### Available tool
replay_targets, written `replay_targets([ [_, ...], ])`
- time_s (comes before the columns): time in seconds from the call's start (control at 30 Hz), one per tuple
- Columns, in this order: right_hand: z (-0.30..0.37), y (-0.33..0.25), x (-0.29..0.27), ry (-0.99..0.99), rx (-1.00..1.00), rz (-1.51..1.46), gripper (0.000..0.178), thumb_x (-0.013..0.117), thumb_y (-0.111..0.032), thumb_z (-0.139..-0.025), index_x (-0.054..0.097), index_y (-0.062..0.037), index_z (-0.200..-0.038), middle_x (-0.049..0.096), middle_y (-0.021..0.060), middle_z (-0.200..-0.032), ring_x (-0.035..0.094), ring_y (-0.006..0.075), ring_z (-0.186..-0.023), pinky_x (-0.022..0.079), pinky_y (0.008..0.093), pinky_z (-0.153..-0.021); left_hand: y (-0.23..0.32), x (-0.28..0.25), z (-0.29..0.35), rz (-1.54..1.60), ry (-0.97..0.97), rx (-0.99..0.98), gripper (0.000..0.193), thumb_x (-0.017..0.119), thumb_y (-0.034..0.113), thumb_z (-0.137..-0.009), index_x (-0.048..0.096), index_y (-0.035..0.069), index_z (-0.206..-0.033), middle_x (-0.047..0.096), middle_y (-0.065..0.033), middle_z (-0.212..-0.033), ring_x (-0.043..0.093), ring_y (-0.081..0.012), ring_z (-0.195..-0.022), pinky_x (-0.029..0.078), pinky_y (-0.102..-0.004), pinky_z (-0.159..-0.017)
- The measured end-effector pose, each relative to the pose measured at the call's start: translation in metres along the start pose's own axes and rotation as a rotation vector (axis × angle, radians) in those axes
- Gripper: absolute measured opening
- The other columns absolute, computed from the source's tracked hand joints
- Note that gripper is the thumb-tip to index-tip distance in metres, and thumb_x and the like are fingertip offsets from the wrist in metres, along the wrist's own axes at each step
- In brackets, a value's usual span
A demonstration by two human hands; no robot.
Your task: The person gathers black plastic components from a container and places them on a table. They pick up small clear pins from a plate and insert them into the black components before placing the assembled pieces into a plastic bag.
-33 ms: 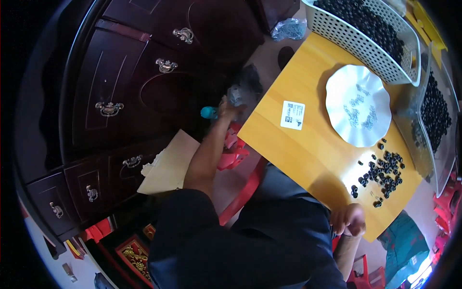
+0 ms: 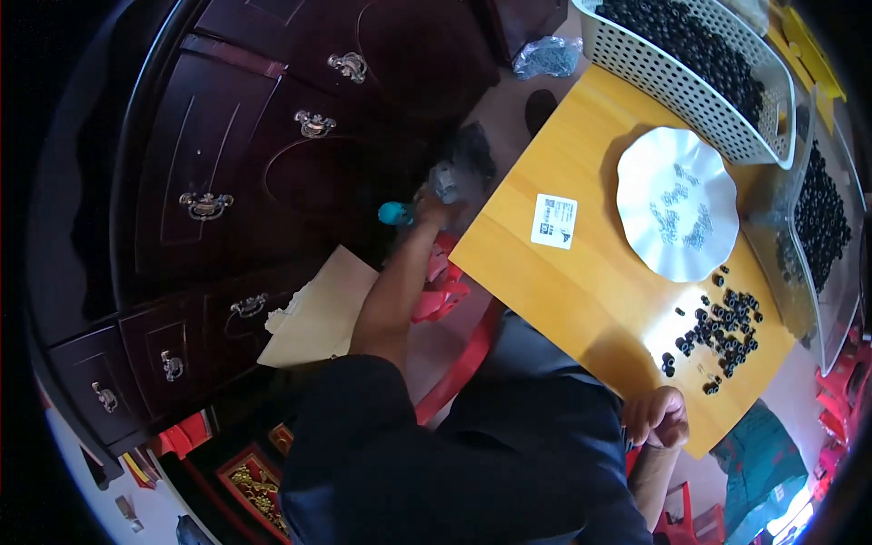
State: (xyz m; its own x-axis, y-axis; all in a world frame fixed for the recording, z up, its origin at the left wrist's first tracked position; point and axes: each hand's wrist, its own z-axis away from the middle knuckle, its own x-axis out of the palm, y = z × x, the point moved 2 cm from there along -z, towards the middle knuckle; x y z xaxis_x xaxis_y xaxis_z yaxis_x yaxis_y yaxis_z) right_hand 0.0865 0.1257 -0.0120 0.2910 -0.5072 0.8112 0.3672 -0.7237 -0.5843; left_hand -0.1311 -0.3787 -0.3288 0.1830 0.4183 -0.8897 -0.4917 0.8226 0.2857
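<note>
My left hand [image 2: 440,210] reaches down past the table's left edge, beside a clear plastic item [image 2: 444,182] and a teal rounded thing [image 2: 395,213]. Shadow and blur there hide its fingers, so its grip is unclear. At the table's near edge, my right hand [image 2: 658,420] is closed, fingers curled inward; anything inside is hidden. Beyond it lie many small black ring-shaped parts [image 2: 724,329] in a loose heap on the yellow table [image 2: 554,291]. Farther back stands a white wavy-rimmed plate [image 2: 638,163] with small clear or silvery pieces [image 2: 670,211] in it.
A white perforated basket [image 2: 677,102] and a clear bin [image 2: 772,259], both with black parts, stand at the right. A white label [image 2: 553,221] lies on the table. Dark cabinets [image 2: 209,163], cardboard [image 2: 318,313] and a red stool [image 2: 443,295] are at the left.
My left hand shifts slightly beside the clear plastic item, with one raised finger now lower. My right hand stays curled at the table edge.
</note>
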Motion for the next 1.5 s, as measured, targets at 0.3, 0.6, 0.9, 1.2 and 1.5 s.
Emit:
replay_targets([
  [0.3, -0.008, 0.003, 0.007, 0.089, 0.033, 0.056, 0.039, 0.076, -0.041, -0.085, 0.058, -0.0077, -0.094, 0.066, 0.0097, -0.068, 0.062, 0.0238, -0.059, 0.049, 0.0365, -0.065, -0.008, 0.061, -0.012, 0.026, 0.057, 0.128, 0.096, 0.078, 0.053, -0.074, 0.040, 0.001, -0.145, 0.047, -0.0219, -0.142, 0.045, -0.0329, -0.133, 0.034, -0.0400, -0.112],
  [0.6, -0.004, 0.008, 0.012, 0.133, 0.022, -0.045, 0.043, 0.079, -0.037, -0.082, 0.061, -0.0025, -0.100, 0.068, 0.0145, -0.077, 0.066, 0.0253, -0.068, 0.050, 0.0395, -0.074, -0.013, 0.009, -0.043, 0.181, -0.010, 0.164, 0.023, 0.062, 0.024, -0.095, 0.069, 0.007, -0.108, 0.070, -0.0067, -0.094, 0.068, -0.0221, -0.085, 0.054, -0.0385, -0.071],
  [0.9, 0.006, 0.015, 0.007, 0.098, -0.012, -0.051, 0.044, 0.079, -0.037, -0.081, 0.060, -0.0025, -0.101, 0.068, 0.0154, -0.077, 0.065, 0.0263, -0.067, 0.050, 0.0387, -0.075, 0.069, -0.159, -0.023, 1.228, 0.058, 0.061, 0.010, 0.061, 0.011, -0.092, 0.068, 0.003, -0.092, 0.063, -0.0030, -0.079, 0.059, -0.0139, -0.064, 0.046, -0.0311, -0.056],
  [1.2, 0.014, 0.008, 0.011, 0.079, -0.037, -0.037, 0.043, 0.080, -0.037, -0.081, 0.059, -0.0035, -0.099, 0.068, 0.0149, -0.078, 0.064, 0.0243, -0.067, 0.049, 0.0367, -0.074, 0.119, -0.326, 0.051, 1.319, 0.070, 0.386, 0.025, 0.058, 0.013, -0.097, 0.067, -0.001, -0.115, 0.071, -0.0101, -0.103, 0.069, -0.0201, -0.090, 0.054, -0.0324, -0.079],
  [1.5, -0.015, -0.003, 0.030, 0.190, -0.020, 0.139, 0.054, 0.080, -0.048, -0.083, 0.052, -0.0078, -0.107, 0.066, 0.0115, -0.088, 0.064, 0.0213, -0.080, 0.048, 0.0356, -0.078, 0.239, -0.496, 0.178, 1.419, 0.207, 0.715, 0.020, 0.067, 0.016, -0.093, 0.067, 0.001, -0.107, 0.068, -0.0077, -0.094, 0.067, -0.0204, -0.080, 0.053, -0.0338, -0.062],
])
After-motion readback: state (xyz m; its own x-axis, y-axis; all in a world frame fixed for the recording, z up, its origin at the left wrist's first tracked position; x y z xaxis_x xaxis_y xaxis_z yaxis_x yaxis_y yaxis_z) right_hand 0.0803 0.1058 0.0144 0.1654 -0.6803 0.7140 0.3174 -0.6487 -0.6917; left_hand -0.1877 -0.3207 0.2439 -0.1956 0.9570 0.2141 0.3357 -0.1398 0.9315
